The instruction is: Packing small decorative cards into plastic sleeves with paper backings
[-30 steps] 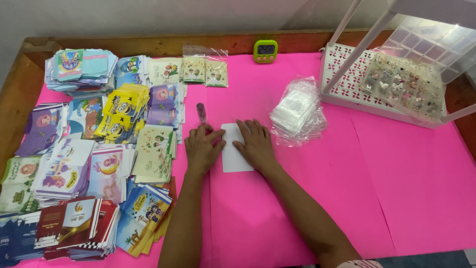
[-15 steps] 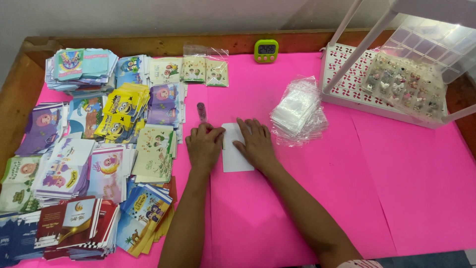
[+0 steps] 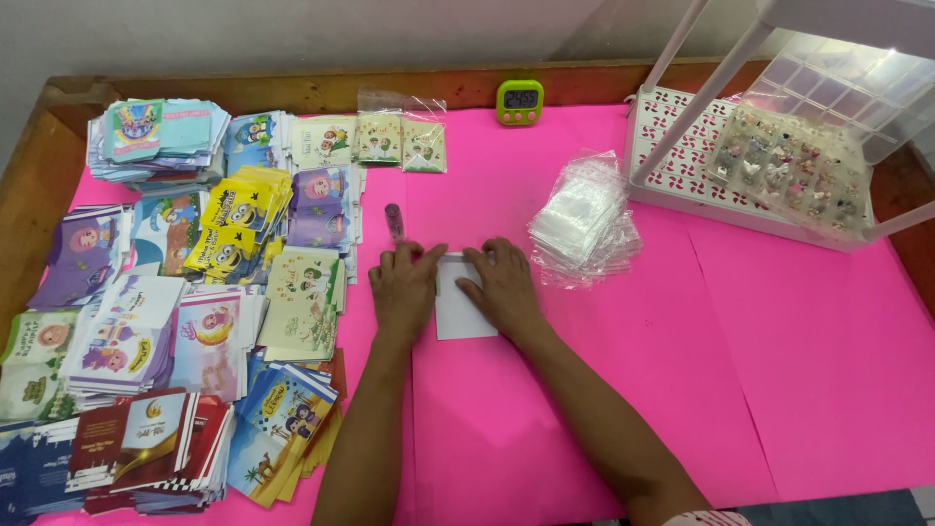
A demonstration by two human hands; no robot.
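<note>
A small white paper [image 3: 460, 314] lies flat on the pink table cover [image 3: 779, 370] in the middle. My left hand [image 3: 404, 287] presses down on its left edge with fingers spread flat. My right hand [image 3: 504, 284] rests palm down on its right side, fingers pointing left over the paper's top. A small pink tube [image 3: 393, 220] lies just beyond my left hand's fingertips. A stack of clear plastic sleeves [image 3: 582, 216] sits to the right of my right hand.
Many piles of colourful printed cards [image 3: 205, 292] cover the table's left side. A green digital timer [image 3: 519, 100] stands at the back edge. A white plastic rack with a clear compartment tray of small trinkets [image 3: 779, 161] occupies the back right. A wooden rim [image 3: 39, 175] borders the table.
</note>
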